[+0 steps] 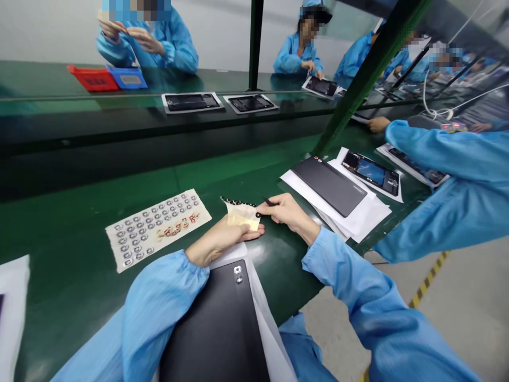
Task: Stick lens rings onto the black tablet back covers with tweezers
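The paper strip (240,215) lies held in the half-curled left hand (222,239), long axis left to right, just above the green surface (79,297). Its right end meets the right hand (288,212), which is pinched on a thin black tool (270,202).

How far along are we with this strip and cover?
Done: the dark cover lies on white paper nearest the camera. In hand: the left hand holds the yellowish strip; the right hand pinches a thin dark tool at its edge. Left: black pieces line the strip's top.
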Demonstrator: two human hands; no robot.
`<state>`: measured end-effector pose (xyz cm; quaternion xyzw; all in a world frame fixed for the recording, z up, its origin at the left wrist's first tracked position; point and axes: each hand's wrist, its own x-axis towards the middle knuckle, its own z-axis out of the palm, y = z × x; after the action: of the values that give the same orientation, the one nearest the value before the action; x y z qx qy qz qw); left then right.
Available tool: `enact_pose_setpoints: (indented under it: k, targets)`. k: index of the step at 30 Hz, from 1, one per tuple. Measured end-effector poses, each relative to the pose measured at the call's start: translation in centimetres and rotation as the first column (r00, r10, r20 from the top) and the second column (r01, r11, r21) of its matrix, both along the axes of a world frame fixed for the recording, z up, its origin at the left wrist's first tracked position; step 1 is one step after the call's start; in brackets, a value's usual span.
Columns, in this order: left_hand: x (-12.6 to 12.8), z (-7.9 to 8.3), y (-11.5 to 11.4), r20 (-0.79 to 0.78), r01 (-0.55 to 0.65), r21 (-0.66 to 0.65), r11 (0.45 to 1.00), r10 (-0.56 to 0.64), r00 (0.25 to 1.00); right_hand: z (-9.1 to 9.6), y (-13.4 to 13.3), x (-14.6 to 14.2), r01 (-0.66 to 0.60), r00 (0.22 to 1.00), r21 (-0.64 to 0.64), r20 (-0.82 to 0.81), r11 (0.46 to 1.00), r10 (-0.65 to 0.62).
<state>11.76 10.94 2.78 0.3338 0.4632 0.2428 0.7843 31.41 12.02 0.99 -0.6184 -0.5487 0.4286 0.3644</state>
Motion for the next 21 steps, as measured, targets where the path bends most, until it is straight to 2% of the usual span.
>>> enact_pose_setpoints:
  k: [3,5,6,8,9,10,11,12,13,14,16,18,21]
  targets:
    - [0.2,0.1,0.3,-0.008,-0.004,-0.023,1.000,0.004,1.000,0.4,0.7,0.5,0.182,0.980,0.113,0.061,0.977,-0.190]
    - [0.0,0.5,0.4,0.020,-0.019,-0.031,0.999,0.020,1.000,0.9,-0.4,0.5,0.241,0.962,0.193,0.084,0.951,-0.261]
    - [-0.3,0.7,0.3,0.049,-0.034,-0.030,0.999,0.035,0.998,1.0,-1.6,0.2,0.231,0.960,0.252,0.099,0.940,-0.262]
    - [-1.7,1.1,-0.1,0.103,-0.040,-0.012,0.999,0.041,0.994,1.2,-4.9,-0.7,0.078,0.973,0.415,0.166,0.906,-0.160]
    - [-2.6,1.3,-0.5,0.098,-0.034,0.016,0.999,0.032,0.995,1.1,-6.9,-1.3,-0.076,0.969,0.502,0.241,0.862,-0.056]
    - [-3.8,1.4,-1.1,0.055,-0.022,0.065,0.998,0.019,0.998,0.9,-8.9,-1.9,-0.274,0.937,0.553,0.338,0.787,0.089]
    - [-5.1,1.5,-1.9,-0.034,-0.011,0.146,0.989,0.016,0.999,0.7,-10.7,-2.5,-0.420,0.882,0.573,0.442,0.703,0.167]
    - [-6.4,1.5,-2.9,-0.161,0.009,0.259,0.966,0.034,0.986,0.5,-12.3,-3.0,-0.516,0.826,0.566,0.529,0.643,0.198]
    - [-7.7,1.5,-4.0,-0.308,0.057,0.381,0.923,0.068,0.949,0.3,-13.6,-3.5,-0.575,0.782,0.547,0.586,0.608,0.213]
    - [-9.0,1.5,-5.3,-0.446,0.134,0.483,0.866,0.111,0.888,0.1,-14.5,-3.9,-0.604,0.753,0.528,0.623,0.597,0.210]
    - [-11.2,1.4,-7.9,-0.642,0.331,0.566,0.755,0.151,0.752,0.1,-15.2,-4.3,-0.626,0.724,0.499,0.658,0.599,0.208]
    - [-12.8,1.2,-10.2,-0.727,0.459,0.568,0.683,0.155,0.669,0.2,-15.2,-4.5,-0.656,0.693,0.485,0.691,0.578,0.207]
    - [-13.9,0.4,-12.3,-0.707,0.480,0.650,0.589,0.236,0.667,0.7,-15.1,-4.6,-0.695,0.644,0.462,0.741,0.551,0.191]
